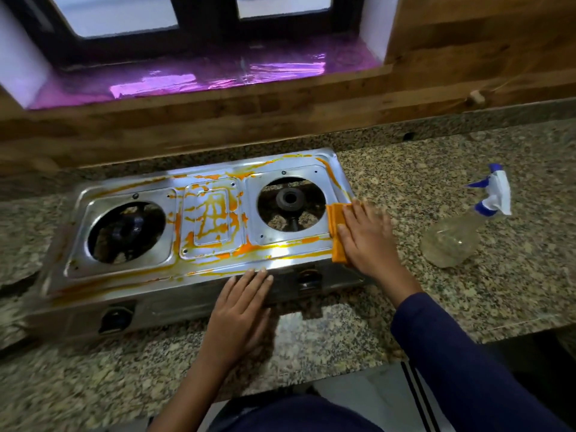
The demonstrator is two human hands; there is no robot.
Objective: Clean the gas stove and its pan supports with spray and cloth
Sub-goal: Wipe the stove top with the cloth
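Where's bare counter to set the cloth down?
Bare granite counter shows between stove and spray bottle, and along the front edge left of the left hand. Right hand and cloth crowd the stove's right end.

- The steel gas stove [124, 194] sits on the speckled granite counter [405, 169], with orange smears [215, 213] streaked across its top, thickest on the middle panel.
- The right hand [364, 235] lies flat on a folded orange cloth [336, 232], pressing it onto the stove's right edge, just beside the right burner opening [291, 204].
- The left hand [240, 310] rests flat, fingers straight, on the near front edge.
- A clear spray bottle [461, 232] with a blue-and-white trigger sits on the counter to the right, apart from the stove.
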